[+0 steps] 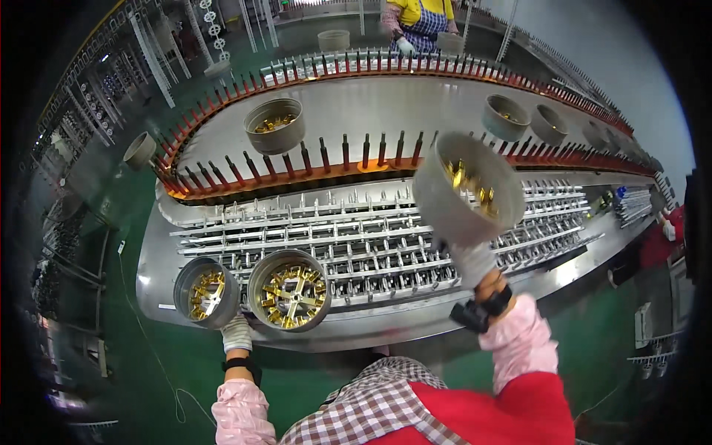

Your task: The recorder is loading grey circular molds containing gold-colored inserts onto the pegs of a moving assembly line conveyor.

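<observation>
My right hand (pixel 475 261), in a white glove, holds up a round grey tub (pixel 463 211) over the metal racks. Gold-coloured metal pieces lie inside it, blurred by motion. Low on the left, my gloved left hand (pixel 237 334) grips the near side of another round grey tub (pixel 228 304), its fingers partly hidden by the wall. Small gold pieces (pixel 204 293) are arranged around the inside of that tub. Touching or close beside it stands a wider grey tub (pixel 323 311) on the table's front edge, with gold pieces (pixel 295 297) round a spoked centre.
Silvery racks (pixel 356 237) with many prongs cover the middle of the steel table (pixel 152 278). Behind them runs a conveyor with upright pins (pixel 324 152). More grey tubs (pixel 276 141) stand beyond it. Across the conveyor is a co-worker (pixel 424 26) in a checked apron.
</observation>
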Available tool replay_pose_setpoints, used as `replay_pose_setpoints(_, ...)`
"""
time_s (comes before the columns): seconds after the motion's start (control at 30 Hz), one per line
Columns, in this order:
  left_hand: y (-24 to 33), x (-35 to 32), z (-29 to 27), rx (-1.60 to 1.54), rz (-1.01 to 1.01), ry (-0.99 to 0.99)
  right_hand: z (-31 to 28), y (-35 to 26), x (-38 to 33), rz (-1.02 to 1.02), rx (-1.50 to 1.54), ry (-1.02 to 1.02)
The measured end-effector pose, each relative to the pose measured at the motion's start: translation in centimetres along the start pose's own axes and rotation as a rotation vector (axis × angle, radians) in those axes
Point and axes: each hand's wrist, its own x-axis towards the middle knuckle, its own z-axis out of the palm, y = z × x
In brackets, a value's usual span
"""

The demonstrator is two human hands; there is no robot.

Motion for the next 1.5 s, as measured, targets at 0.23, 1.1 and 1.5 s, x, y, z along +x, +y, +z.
replay_pose_setpoints(0.23,0.0,0.5,-2.3,-0.091,0.015,-0.024,6.0,-4.5,-10.5,0.261,0.358,-0.29)
replay_pose_setpoints(1.1,0.2,0.1,0.0,0.026,-0.081,-0.233,-0.5,13.2,-3.3,0.571,0.953,-0.931)
replay_pose_setpoints(1.5,32.1,-9.0,-17.0,-1.63,-0.262,0.0,19.3,28.4,8.6,0.521,0.282,-0.449)
